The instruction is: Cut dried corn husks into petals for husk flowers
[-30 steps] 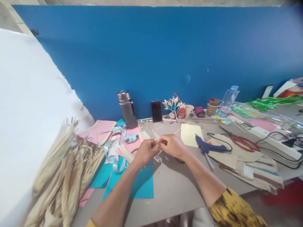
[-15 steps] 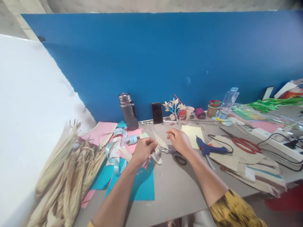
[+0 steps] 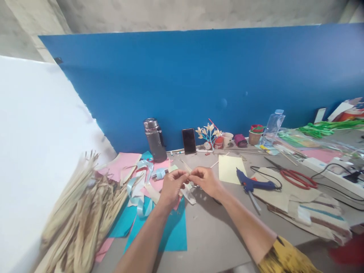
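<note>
My left hand (image 3: 173,186) and my right hand (image 3: 207,182) meet over the table, fingertips pinched together and almost touching. Whatever lies between the fingertips is too small to make out. Pale husk strips (image 3: 188,195) lie just beneath them, and a pair of scissors is mostly covered by my right hand. A teal sheet (image 3: 174,239) spreads below my left forearm. To its left are a curl of light blue ribbon (image 3: 141,207) and a big heap of dried corn husks (image 3: 76,220). Behind my hands, a bunch of pale husk flowers (image 3: 209,132) on blue stems stands upright.
A blue glue gun (image 3: 257,184) and red-handled scissors (image 3: 298,179) rest on cardboard at the right. Yellow paper (image 3: 231,169) lies nearer. A thermos (image 3: 155,143), phone (image 3: 189,141), paper cup (image 3: 227,139) and plastic bottle (image 3: 272,129) line the blue panel (image 3: 182,79).
My right hand has moved left and its fingertips now meet those of my left hand. My left hand stays nearly in place. The whole view has tilted up slightly.
</note>
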A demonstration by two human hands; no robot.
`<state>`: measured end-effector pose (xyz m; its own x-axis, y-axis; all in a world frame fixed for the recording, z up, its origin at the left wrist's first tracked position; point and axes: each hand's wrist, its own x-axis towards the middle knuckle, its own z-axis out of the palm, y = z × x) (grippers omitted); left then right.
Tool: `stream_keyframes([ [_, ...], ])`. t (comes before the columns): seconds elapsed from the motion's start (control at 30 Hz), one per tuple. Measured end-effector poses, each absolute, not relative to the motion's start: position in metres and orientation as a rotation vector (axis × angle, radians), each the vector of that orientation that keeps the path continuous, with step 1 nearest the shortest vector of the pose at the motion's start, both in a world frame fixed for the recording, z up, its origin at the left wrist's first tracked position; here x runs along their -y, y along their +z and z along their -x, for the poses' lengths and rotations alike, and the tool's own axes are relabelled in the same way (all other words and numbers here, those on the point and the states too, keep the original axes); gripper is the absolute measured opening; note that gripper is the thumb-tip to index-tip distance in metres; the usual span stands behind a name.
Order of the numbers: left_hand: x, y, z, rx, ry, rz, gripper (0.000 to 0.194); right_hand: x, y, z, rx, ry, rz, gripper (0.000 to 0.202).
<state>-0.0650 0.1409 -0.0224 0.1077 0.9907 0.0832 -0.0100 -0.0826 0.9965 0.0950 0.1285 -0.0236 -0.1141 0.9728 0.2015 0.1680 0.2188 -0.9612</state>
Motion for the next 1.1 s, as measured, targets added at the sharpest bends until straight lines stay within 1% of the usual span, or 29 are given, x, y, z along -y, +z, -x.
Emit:
stream_keyframes([
  [0.07, -0.140, -0.019, 0.064, -1.062, 1.212, -1.233, 0.024, -0.128, -0.024, -0.092, 1.411, 1.089, 1.148, 0.020],
  [0.2, -0.141, -0.011, 0.067, -1.040, 1.409, -1.009, 0.029, -0.128, -0.023, -0.091, 1.303, 1.223, 1.131, 0.020],
  [0.27, -0.140, -0.008, 0.068, -0.999, 1.380, -1.015, 0.033, -0.129, -0.024, -0.092, 1.310, 1.220, 1.132, 0.020],
  [0.3, -0.140, -0.008, 0.068, -0.979, 1.317, -1.064, 0.032, -0.129, -0.024, -0.092, 1.325, 1.201, 1.144, 0.019],
  [0.37, -0.137, -0.009, 0.066, -0.980, 1.205, -1.220, 0.020, -0.128, -0.024, -0.091, 1.380, 1.153, 1.176, 0.017],
  [0.43, -0.136, -0.013, 0.064, -1.024, 1.168, -1.379, 0.007, -0.126, -0.023, -0.091, 1.450, 1.103, 1.208, 0.016],
  [0.47, -0.136, -0.015, 0.064, -1.046, 1.165, -1.429, 0.006, -0.124, -0.022, -0.090, 1.489, 1.077, 1.218, 0.015],
  [0.6, -0.137, -0.023, 0.065, -1.082, 1.164, -1.428, 0.008, -0.118, -0.017, -0.088, 1.642, 0.939, 1.272, 0.016],
  [0.7, -0.136, -0.024, 0.065, -1.119, 1.202, -1.365, 0.010, -0.116, -0.015, -0.088, 1.700, 0.898, 1.306, 0.015],
  [0.77, -0.135, -0.023, 0.064, -1.134, 1.235, -1.320, 0.012, -0.116, -0.013, -0.089, 1.706, 0.918, 1.301, 0.014],
  [0.97, -0.137, -0.008, 0.064, -1.124, 1.416, -1.135, 0.009, -0.115, -0.010, -0.092, 1.606, 1.065, 1.312, 0.012],
  [1.03, -0.139, -0.004, 0.068, -1.129, 1.430, -1.037, 0.014, -0.115, -0.011, -0.092, 1.555, 1.119, 1.295, 0.011],
  [1.1, -0.141, -0.002, 0.072, -1.102, 1.363, -1.005, 0.024, -0.115, -0.011, -0.093, 1.506, 1.163, 1.261, 0.011],
])
